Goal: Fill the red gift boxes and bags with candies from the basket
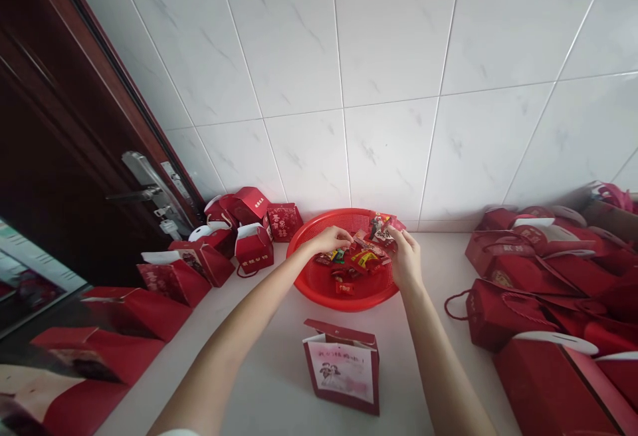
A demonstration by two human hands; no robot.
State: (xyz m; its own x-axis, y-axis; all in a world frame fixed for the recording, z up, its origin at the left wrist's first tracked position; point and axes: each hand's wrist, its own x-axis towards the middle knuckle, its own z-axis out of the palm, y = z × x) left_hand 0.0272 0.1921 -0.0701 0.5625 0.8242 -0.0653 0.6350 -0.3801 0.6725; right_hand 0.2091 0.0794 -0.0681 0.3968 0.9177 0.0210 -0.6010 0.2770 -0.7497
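A round red plastic basket [326, 298] stands on the white table near the tiled wall, with several wrapped candies [366, 260] inside. Over its left half, my left hand [333, 239] is closed in a pinch above the candies; whatever its fingertips hold is too small to name. At the basket's right rim, my right hand [406, 255] grips red and white candy packets [383, 228]. In front of the basket stands a dark red gift box [341, 369] with a white printed panel, its top partly open. Neither hand touches this box.
Red gift boxes [253, 250] line the table's left side. Many more red boxes [503, 310], some with cord handles, crowd the right side. A dark door with a metal handle [152, 187] and keys is at the left, and a tiled wall [393, 150] rises behind.
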